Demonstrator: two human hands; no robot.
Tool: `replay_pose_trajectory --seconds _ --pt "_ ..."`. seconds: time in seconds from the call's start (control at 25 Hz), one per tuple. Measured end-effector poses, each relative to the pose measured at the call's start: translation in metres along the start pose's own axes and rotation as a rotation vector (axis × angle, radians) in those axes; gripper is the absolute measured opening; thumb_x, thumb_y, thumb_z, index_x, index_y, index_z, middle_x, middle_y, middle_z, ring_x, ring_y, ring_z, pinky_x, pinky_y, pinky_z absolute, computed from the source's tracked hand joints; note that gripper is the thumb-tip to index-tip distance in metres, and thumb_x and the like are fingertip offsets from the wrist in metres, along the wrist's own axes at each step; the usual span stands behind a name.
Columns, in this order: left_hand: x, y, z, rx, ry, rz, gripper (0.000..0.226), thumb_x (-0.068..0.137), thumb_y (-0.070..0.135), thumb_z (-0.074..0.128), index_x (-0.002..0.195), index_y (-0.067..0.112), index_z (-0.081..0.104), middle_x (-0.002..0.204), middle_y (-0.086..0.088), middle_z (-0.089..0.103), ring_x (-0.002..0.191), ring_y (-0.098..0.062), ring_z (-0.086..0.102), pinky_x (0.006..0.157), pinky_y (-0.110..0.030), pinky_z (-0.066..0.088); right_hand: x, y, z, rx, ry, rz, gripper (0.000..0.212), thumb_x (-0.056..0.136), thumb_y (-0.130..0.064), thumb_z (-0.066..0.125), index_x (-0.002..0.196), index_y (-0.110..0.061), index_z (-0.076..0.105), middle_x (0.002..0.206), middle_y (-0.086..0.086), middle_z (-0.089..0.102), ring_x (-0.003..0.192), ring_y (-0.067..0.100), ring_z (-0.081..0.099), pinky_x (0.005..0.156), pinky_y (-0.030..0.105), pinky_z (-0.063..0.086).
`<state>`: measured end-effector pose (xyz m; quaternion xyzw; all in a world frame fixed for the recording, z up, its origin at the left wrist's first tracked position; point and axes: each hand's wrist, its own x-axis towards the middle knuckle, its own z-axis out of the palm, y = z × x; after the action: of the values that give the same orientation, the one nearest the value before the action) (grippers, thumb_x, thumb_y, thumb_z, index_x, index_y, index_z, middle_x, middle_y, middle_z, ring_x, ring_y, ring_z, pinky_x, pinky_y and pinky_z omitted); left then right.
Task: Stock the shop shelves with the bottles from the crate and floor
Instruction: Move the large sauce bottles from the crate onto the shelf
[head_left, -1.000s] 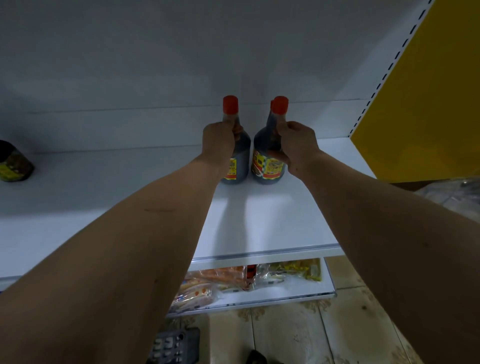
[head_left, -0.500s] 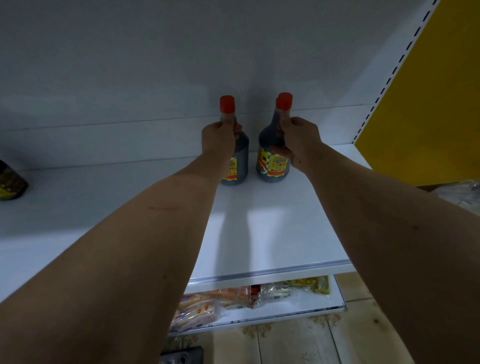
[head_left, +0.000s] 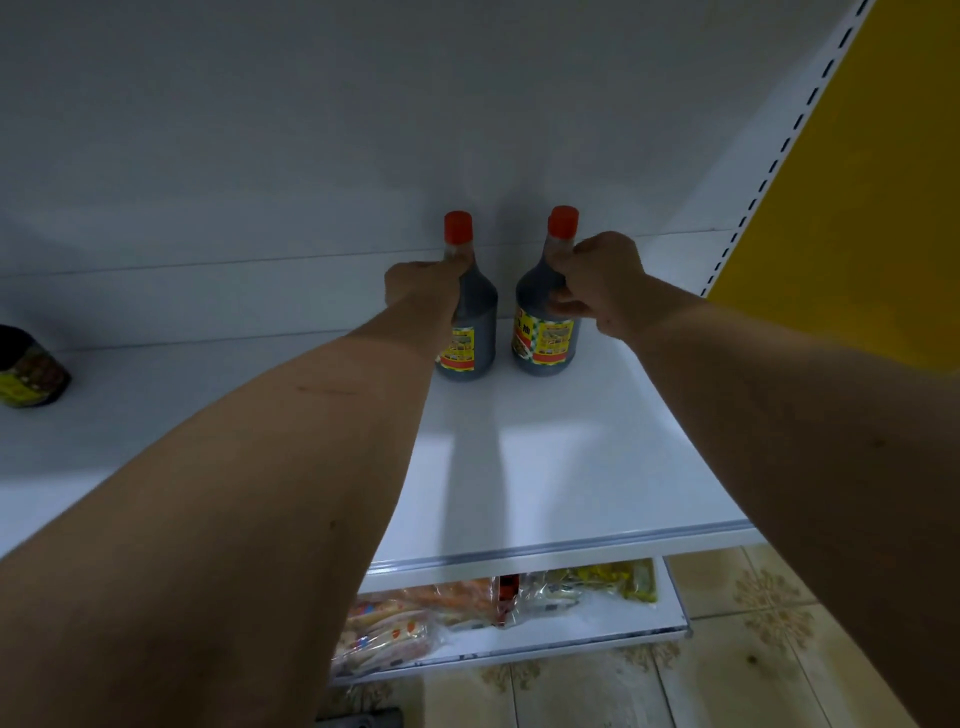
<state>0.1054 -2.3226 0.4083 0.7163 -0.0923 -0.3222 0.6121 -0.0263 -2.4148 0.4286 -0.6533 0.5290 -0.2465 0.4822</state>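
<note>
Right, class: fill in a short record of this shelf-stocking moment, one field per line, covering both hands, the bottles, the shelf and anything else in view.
left hand: grips neck of left sauce bottle
right hand: grips neck of right sauce bottle
bottles: dark, red caps, upright, slightly apart
white shelf: bottles stand at its back
dark jar: far left on same shelf
lower shelf: holds snack packets

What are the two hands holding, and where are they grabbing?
Each hand grips a dark sauce bottle by its neck, just under the red cap: the left hand holds the left bottle, the right hand the right bottle.
</note>
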Motion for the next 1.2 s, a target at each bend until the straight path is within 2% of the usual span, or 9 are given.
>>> replay_pose_trajectory --seconds 0.16,0.28,0.36,0.44,0.52,0.56,0.72,0.92,1.2 --pt "-0.009 0.004 -0.010 0.190 -0.014 0.009 0.067 0.075 0.052 0.077 0.117 0.003 0.059 0.113 -0.011 0.068 0.101 -0.028 0.065 0.088 -0.037 0.053 -0.026 0.005 -0.011 -0.051 -0.049 0.015 0.054 0.097 -0.041 0.054 0.128 0.003 0.049 0.120 0.019 0.062 0.106 0.030 0.064 0.093 0.046 0.055" --pt "-0.039 0.007 -0.019 0.371 0.030 0.054 0.064 0.089 0.055 0.056 0.124 0.002 0.056 0.122 -0.016 0.063 0.111 -0.034 0.060 0.086 -0.036 0.047 -0.070 -0.001 -0.026 -0.265 -0.164 0.017 0.044 0.103 -0.033 0.041 0.130 0.000 0.049 0.122 0.016 0.058 0.105 0.030 0.058 0.099 0.043 0.050" --pt "-0.074 0.011 -0.031 0.593 0.051 0.059 0.058 0.097 0.051 0.038 0.127 0.003 0.054 0.129 -0.019 0.058 0.115 -0.036 0.056 0.087 -0.036 0.043 -0.108 -0.007 -0.039 -0.373 -0.274 -0.040 0.044 0.104 -0.032 0.035 0.134 -0.002 0.050 0.130 0.018 0.056 0.117 0.036 0.054 0.100 0.041 0.043" --pt "-0.116 0.014 -0.052 0.828 -0.036 0.056 0.054 0.100 0.046 0.024 0.128 0.007 0.049 0.132 -0.020 0.053 0.117 -0.036 0.052 0.089 -0.035 0.041 -0.151 -0.017 -0.057 -0.418 -0.325 -0.081 0.048 0.104 -0.038 0.033 0.132 -0.004 0.053 0.135 0.020 0.055 0.123 0.035 0.051 0.101 0.042 0.041" --pt "-0.163 0.019 -0.077 0.995 -0.115 0.088 0.054 0.099 0.046 0.018 0.128 0.012 0.047 0.132 -0.019 0.053 0.118 -0.037 0.050 0.099 -0.040 0.041 -0.193 -0.030 -0.074 -0.441 -0.324 -0.110 0.050 0.103 -0.046 0.032 0.133 -0.012 0.054 0.138 0.015 0.054 0.124 0.032 0.050 0.096 0.036 0.039" --pt "-0.188 0.024 -0.091 1.030 -0.127 0.109 0.058 0.098 0.053 0.017 0.129 0.016 0.049 0.133 -0.017 0.054 0.120 -0.037 0.049 0.102 -0.043 0.041 -0.216 -0.037 -0.081 -0.456 -0.319 -0.130 0.052 0.102 -0.050 0.032 0.135 -0.017 0.053 0.140 0.012 0.053 0.126 0.031 0.049 0.098 0.034 0.037" --pt "-0.287 0.044 -0.145 1.098 -0.246 0.164 0.074 0.091 0.070 0.015 0.143 0.026 0.045 0.150 -0.006 0.046 0.135 -0.035 0.041 0.111 -0.049 0.033 -0.318 -0.049 -0.089 -0.416 -0.262 -0.188 0.055 0.098 -0.056 0.032 0.140 -0.026 0.050 0.149 0.003 0.045 0.137 0.028 0.039 0.113 0.048 0.031" --pt "-0.376 0.033 -0.207 1.126 -0.196 0.148 0.075 0.089 0.074 0.018 0.142 0.030 0.046 0.148 -0.004 0.048 0.134 -0.032 0.043 0.111 -0.051 0.032 -0.431 -0.037 -0.074 -0.540 -0.332 -0.181 0.060 0.097 -0.060 0.029 0.145 -0.028 0.044 0.153 -0.002 0.039 0.141 0.024 0.031 0.113 0.049 0.029" --pt "-0.427 0.007 -0.279 1.190 -0.154 0.090 0.075 0.088 0.073 0.017 0.142 0.029 0.047 0.146 -0.006 0.050 0.133 -0.033 0.044 0.107 -0.051 0.036 -0.498 -0.045 -0.041 -0.693 -0.464 -0.184 0.065 0.093 -0.063 0.027 0.147 -0.029 0.040 0.155 -0.001 0.036 0.143 0.027 0.030 0.112 0.055 0.027"
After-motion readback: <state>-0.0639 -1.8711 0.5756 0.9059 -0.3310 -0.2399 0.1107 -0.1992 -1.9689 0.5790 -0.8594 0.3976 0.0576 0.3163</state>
